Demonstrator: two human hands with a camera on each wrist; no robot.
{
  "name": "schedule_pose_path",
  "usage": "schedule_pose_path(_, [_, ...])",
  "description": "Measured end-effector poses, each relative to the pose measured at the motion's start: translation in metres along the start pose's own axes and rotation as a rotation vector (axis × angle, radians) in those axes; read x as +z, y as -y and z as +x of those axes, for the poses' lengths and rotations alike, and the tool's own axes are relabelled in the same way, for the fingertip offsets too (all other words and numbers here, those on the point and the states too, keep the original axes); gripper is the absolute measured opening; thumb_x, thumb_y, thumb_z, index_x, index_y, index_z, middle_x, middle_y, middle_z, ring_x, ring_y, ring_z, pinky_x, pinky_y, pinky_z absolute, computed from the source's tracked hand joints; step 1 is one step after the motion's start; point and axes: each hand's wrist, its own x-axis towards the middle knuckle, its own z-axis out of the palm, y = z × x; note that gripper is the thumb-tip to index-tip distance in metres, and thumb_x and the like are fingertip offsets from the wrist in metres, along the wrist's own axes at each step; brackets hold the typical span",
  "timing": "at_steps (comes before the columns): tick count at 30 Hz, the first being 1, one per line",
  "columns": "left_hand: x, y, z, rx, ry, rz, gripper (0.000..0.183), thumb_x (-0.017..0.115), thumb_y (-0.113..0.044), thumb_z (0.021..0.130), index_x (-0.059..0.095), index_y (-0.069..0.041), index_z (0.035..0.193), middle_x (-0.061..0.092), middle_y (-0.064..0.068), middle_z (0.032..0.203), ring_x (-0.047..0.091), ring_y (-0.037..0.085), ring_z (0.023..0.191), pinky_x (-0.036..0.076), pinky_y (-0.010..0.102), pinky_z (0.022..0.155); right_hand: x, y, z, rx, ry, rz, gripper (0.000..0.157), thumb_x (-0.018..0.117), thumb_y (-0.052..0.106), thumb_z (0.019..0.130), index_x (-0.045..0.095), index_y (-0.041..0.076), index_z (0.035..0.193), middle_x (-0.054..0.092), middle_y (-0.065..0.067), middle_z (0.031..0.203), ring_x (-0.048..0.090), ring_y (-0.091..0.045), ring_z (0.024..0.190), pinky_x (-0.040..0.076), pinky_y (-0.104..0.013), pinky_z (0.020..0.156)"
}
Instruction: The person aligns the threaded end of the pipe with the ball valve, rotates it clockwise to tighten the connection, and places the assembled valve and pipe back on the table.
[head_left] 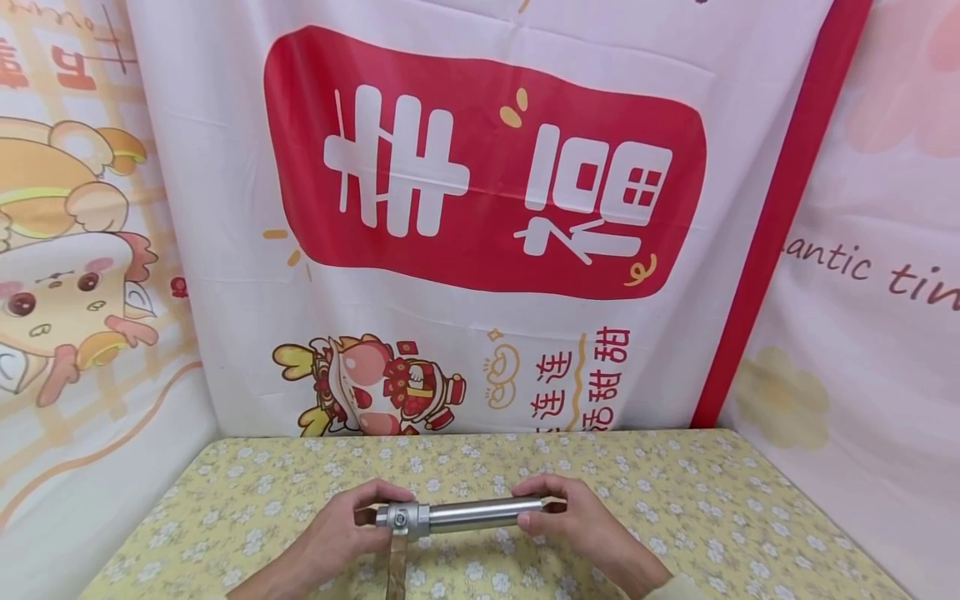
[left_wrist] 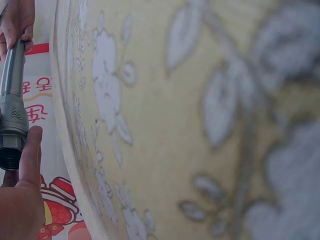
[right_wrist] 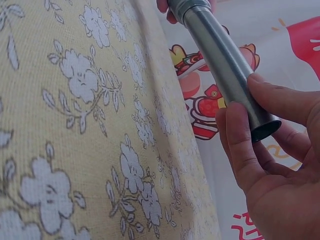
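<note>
A ball valve (head_left: 403, 520) with a flat lever handle (head_left: 397, 567) is joined to a straight metal pipe (head_left: 480, 514), held nearly level above the table. My left hand (head_left: 341, 533) grips the valve end between thumb and fingers. At the pipe's other end, my right hand (head_left: 573, 517) pinches it with thumb and fingertips. In the left wrist view the valve body (left_wrist: 14, 117) shows cast lettering and a threaded open end. The right wrist view shows the pipe's open, plain end (right_wrist: 266, 130) just past my right fingers (right_wrist: 240, 130).
A yellow floral cloth covers the table (head_left: 300, 475). Behind it hangs a white curtain (head_left: 217, 250) with a red printed panel and cartoon figures. More printed cloths hang at the left (head_left: 75, 450) and right (head_left: 862, 375).
</note>
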Motion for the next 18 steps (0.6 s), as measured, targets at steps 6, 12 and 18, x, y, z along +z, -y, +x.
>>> schedule_pose_path(6, [-0.0008,0.0003,-0.0008,-0.004,-0.002,0.004,0.039,0.073,-0.009,0.100,0.068,-0.002,0.137,0.069,0.013,0.136,0.071,0.025,0.113,0.063,0.040,0.090,0.0016,-0.0008,0.0007,-0.002,-0.003,0.001,0.041,0.082,0.018,0.099,0.070,-0.002,0.134,0.071,-0.015,0.127,0.069,-0.019,0.098,0.059,-0.036,0.088])
schedule_pose_path(12, [-0.0011,-0.0003,-0.0013,-0.017,-0.001,-0.006,0.038,0.071,-0.008,0.100,0.068,-0.002,0.137,0.070,0.011,0.134,0.070,0.024,0.112,0.062,0.040,0.089,0.0030,0.0000,0.0017,0.003,-0.013,0.003,0.041,0.082,0.018,0.099,0.071,-0.002,0.132,0.073,-0.011,0.120,0.070,-0.018,0.097,0.061,-0.035,0.087])
schedule_pose_path(18, [-0.0016,-0.0012,-0.0009,-0.010,0.003,-0.003,0.038,0.069,-0.006,0.099,0.067,-0.002,0.138,0.069,0.011,0.132,0.069,0.024,0.111,0.061,0.038,0.087,0.0044,0.0011,0.0022,0.004,-0.021,0.012,0.038,0.081,0.016,0.099,0.072,-0.003,0.130,0.074,-0.011,0.116,0.073,-0.017,0.096,0.063,-0.034,0.087])
